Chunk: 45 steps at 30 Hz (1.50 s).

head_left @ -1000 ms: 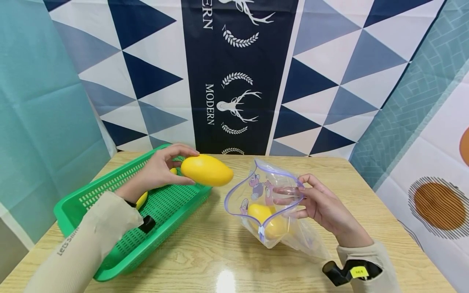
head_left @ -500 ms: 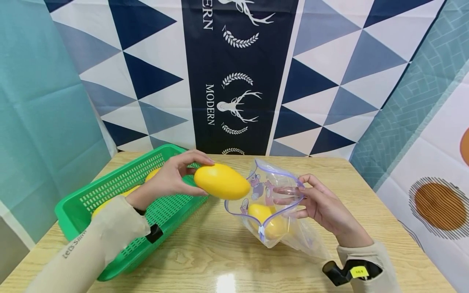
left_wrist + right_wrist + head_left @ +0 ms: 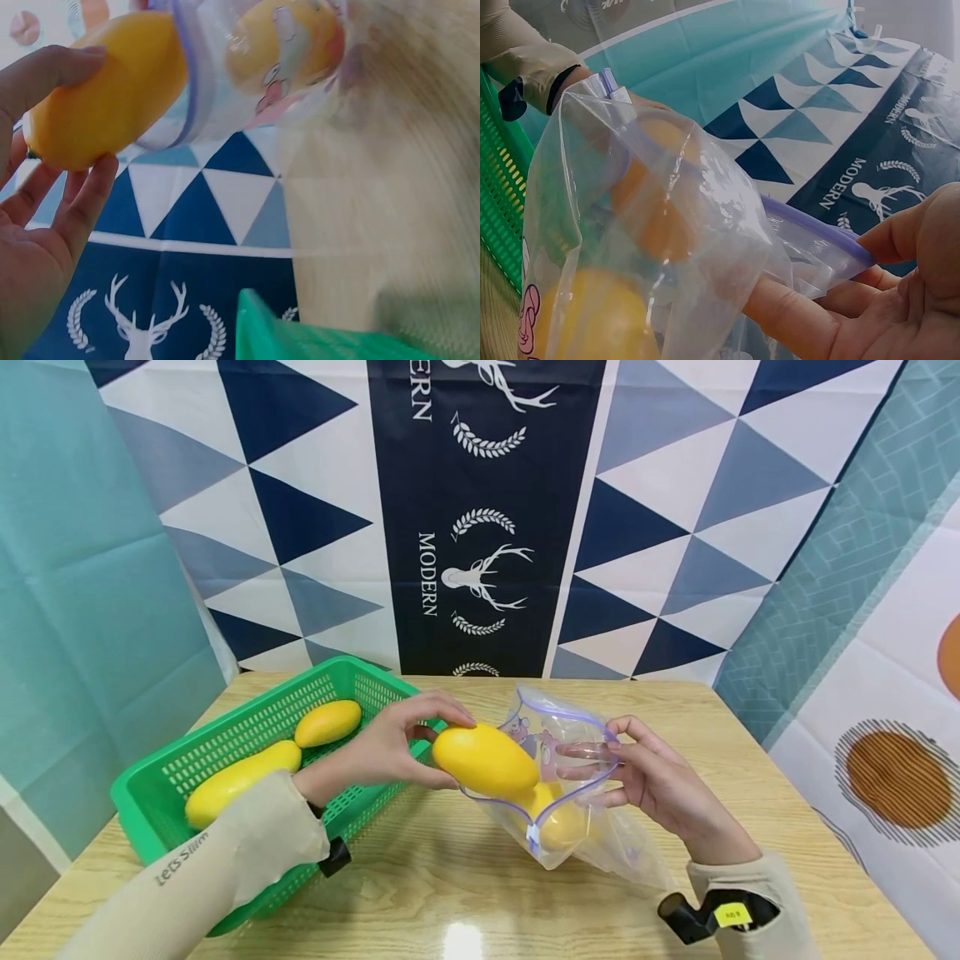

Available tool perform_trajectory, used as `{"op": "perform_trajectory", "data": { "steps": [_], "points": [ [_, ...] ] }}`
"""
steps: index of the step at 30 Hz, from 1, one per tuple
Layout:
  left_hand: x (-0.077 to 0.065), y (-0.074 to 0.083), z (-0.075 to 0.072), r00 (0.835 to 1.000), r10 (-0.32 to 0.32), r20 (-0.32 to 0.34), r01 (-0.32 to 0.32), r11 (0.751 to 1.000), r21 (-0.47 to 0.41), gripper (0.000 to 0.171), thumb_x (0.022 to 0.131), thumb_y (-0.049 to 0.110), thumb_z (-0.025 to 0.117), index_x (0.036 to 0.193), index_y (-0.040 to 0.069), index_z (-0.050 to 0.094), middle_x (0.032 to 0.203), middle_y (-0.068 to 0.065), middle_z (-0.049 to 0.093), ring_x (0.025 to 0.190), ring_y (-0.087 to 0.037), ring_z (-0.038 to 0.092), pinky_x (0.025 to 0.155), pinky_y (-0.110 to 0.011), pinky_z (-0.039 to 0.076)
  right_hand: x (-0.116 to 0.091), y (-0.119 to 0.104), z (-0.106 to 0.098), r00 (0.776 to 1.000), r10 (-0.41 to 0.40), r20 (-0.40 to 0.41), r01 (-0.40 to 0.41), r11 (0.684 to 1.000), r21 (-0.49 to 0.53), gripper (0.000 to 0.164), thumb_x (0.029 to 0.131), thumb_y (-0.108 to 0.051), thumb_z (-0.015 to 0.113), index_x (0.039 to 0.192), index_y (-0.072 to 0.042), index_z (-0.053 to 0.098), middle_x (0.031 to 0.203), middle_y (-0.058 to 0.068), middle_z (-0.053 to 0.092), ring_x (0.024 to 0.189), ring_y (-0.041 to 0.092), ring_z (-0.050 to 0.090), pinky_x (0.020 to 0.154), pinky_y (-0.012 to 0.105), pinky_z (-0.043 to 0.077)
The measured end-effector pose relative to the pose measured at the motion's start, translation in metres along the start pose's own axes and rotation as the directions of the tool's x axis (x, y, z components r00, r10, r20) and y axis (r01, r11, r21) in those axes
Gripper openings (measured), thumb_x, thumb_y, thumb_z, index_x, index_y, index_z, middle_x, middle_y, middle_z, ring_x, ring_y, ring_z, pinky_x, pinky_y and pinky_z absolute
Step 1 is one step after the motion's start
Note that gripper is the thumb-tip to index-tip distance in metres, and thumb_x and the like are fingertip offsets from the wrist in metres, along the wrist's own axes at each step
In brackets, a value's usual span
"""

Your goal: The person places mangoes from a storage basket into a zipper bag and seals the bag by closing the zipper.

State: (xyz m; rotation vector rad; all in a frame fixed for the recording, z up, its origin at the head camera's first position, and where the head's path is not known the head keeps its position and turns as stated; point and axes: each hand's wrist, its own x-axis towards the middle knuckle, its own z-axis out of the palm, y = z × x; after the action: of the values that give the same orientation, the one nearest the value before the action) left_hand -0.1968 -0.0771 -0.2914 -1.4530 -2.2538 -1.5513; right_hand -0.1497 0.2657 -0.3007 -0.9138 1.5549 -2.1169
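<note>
A yellow mango (image 3: 486, 762) is gripped between the thumb and fingers of my left hand (image 3: 401, 742), its far end at the mouth of a clear zip bag (image 3: 551, 852). In the left wrist view the mango (image 3: 112, 90) overlaps the bag's purple rim. My right hand (image 3: 660, 781) pinches the bag's right edge and keeps the mouth spread. Seen from the right wrist, thumb and fingers hold the purple zip strip (image 3: 817, 229). Another mango (image 3: 562, 822) lies inside the bag, partly covered by printed film.
A green basket (image 3: 150, 777) stands at the left of the wooden table (image 3: 420, 877). In it lie a long yellow fruit (image 3: 240, 781) and a smaller mango (image 3: 327, 723). A patterned cloth (image 3: 480, 527) hangs behind the table.
My left hand has carried the mango rightward and down from over the basket to the bag's mouth. The fruits in the basket have come into view. My right hand stays in place.
</note>
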Motion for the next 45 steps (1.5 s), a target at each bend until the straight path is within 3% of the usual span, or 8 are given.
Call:
{"op": "perform_trajectory", "data": {
  "steps": [12,28,39,45],
  "points": [
    [0.006,-0.009,0.025,0.996,-0.083,-0.009,0.084,0.995,0.062,0.059,0.069,0.005,0.09,0.123,0.007,0.067,0.124,-0.005,0.061,0.109,-0.019,0.057,0.081,-0.031,0.058,0.003,0.004,0.001,0.999,-0.001,0.033,0.0,1.0,0.018,0.023,0.109,-0.003,0.019,0.115,-0.009,0.04,0.134,0.016,0.06,0.117,0.033,0.062,0.082,0.04,0.056],
    [0.01,-0.012,0.039,0.998,-0.065,-0.012,0.065,0.992,0.106,0.053,0.071,0.005,0.088,0.12,0.004,0.069,0.112,-0.006,0.054,0.103,-0.021,0.053,0.078,-0.026,0.057,0.003,0.006,0.002,0.999,-0.013,0.033,0.012,0.999,0.047,0.022,0.108,-0.001,0.02,0.113,-0.009,0.04,0.134,0.017,0.061,0.116,0.034,0.062,0.083,0.039,0.056],
    [0.014,-0.015,0.048,0.996,-0.063,0.069,0.052,0.987,0.152,0.051,0.075,0.003,0.084,0.124,0.004,0.067,0.117,-0.007,0.055,0.103,-0.02,0.055,0.08,-0.021,0.055,0.003,0.005,0.003,0.998,-0.029,0.058,0.026,0.998,0.066,0.025,0.108,-0.001,0.017,0.115,-0.009,0.04,0.135,0.019,0.059,0.117,0.034,0.062,0.083,0.037,0.056],
    [0.015,-0.017,0.054,0.991,-0.067,0.112,0.053,0.991,0.121,0.051,0.079,0.0,0.081,0.127,0.002,0.065,0.123,-0.01,0.054,0.11,-0.022,0.057,0.083,-0.022,0.055,0.003,0.006,0.003,0.996,-0.051,0.077,0.043,0.995,0.094,0.027,0.108,0.0,0.016,0.115,-0.009,0.04,0.136,0.019,0.058,0.118,0.035,0.062,0.084,0.036,0.055]
  ]
}}
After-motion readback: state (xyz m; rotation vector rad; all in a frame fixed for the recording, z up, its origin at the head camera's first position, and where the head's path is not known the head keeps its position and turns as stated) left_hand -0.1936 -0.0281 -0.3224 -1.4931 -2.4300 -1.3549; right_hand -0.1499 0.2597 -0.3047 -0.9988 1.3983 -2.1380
